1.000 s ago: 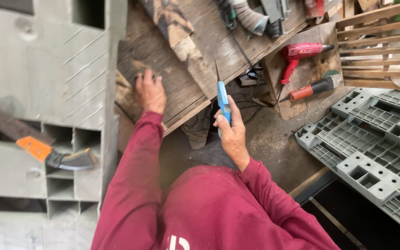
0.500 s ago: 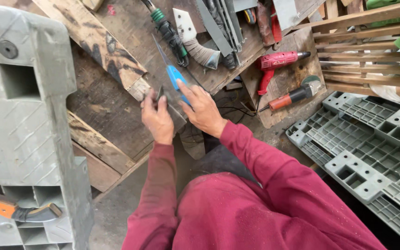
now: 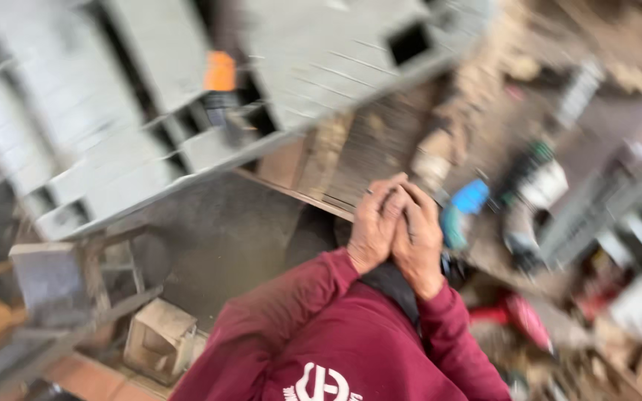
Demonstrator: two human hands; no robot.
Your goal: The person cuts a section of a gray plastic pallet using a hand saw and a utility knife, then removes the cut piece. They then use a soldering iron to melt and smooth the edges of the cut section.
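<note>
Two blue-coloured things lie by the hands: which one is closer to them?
The teal one, low and right beside the right hand, apparently touching it. The brighter blue one sits higher and farther right, clear of both hands. Blur hides what either is.

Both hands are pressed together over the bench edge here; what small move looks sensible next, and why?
Probably ease the hands apart just enough to show the grip. The left hand and right hand are clasped side by side above the wooden bench, and motion blur hides whatever is between them. A blue tool shows just past the right hand; whether it is held cannot be told.
</note>
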